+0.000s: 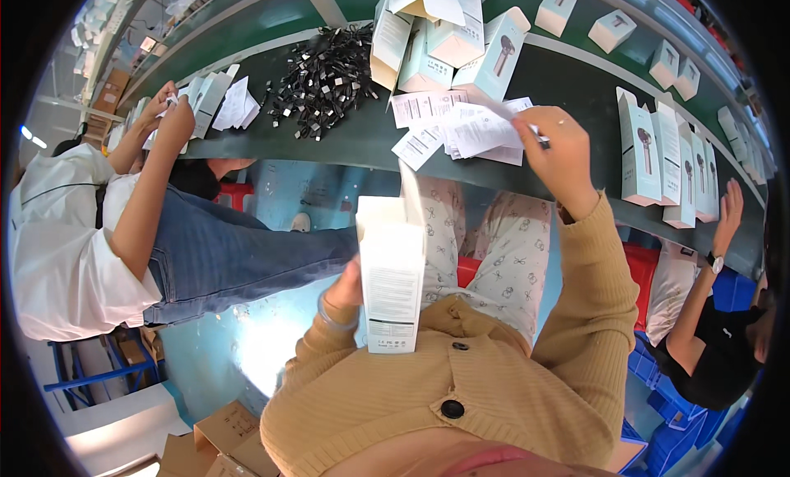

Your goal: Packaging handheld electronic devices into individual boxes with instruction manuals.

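My left hand [346,286] is wrapped round a tall white carton [391,288], held upright in front of my chest with its top flap raised. Its printed side shows; what lies inside is hidden. Over the bench edge, my right hand [561,146] is closed on the edge of a folded leaflet [494,108], blurred and lifted off a loose pile of printed leaflets [481,133]. A small dark piece with a light metallic part [540,137] pokes out between its fingers, perhaps a cable end. Left of the leaflets lies a heap of short black cables [325,78].
Several product cartons [498,57] are stacked behind the leaflets. More cartons [638,148] stand at the bench's right, others on the green conveyor [568,34] beyond. A co-worker [90,222] sits at left, handling something small; another person's hand [728,214] is at right.
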`<state>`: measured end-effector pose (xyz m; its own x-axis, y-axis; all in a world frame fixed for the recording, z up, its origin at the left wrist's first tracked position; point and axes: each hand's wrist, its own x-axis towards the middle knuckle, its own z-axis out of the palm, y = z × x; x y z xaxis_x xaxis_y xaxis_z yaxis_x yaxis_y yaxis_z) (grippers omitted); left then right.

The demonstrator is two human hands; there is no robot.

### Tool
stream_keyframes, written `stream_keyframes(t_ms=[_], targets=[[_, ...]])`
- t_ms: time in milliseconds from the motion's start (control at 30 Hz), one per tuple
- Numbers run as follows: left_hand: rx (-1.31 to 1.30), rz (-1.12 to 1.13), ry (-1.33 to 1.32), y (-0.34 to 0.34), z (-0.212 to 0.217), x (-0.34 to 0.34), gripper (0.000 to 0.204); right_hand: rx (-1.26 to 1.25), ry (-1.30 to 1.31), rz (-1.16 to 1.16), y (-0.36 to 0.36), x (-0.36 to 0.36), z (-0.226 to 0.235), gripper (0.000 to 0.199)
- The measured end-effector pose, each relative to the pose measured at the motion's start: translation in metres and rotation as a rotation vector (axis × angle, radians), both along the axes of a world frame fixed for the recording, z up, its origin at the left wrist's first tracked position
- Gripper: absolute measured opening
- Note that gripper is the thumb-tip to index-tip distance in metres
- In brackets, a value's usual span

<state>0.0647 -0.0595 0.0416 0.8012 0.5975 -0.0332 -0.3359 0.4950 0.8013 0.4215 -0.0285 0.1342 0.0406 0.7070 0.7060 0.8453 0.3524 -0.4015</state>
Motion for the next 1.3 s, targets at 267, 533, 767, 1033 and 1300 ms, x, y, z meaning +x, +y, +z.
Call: stream_keyframes(t_ms=[267, 533, 767, 1033, 1300], targets=[[-0.093, -0.134, 0.153, 0.019, 0.023, -0.001, 0.104, 0.016, 0.92, 0.123, -0.048, 0.003, 0.044, 0.014], [0.573, -0.02, 0.437, 0.037, 0.036, 0.069, 0.11, -0.025, 0.803, 0.285, -0.072, -0.027, 0.056, 0.015], [0.534, -0.004, 0.466, 0.03, 0.027, 0.069, 0.113, -0.522, 0.4, 0.397, -0.055, -0.041, 0.036, 0.019], [0.509, 0.205, 0.46, 0.028, 0.001, 0.034, 0.111, -0.394, 0.523, 0.288, 0.0, -0.068, 0.029, 0.03], [0.358, 0.526, 0.457, 0.025, -0.017, 0.002, 0.102, -0.513, -0.416, 0.156, 0.16, -0.18, -0.036, 0.022]])
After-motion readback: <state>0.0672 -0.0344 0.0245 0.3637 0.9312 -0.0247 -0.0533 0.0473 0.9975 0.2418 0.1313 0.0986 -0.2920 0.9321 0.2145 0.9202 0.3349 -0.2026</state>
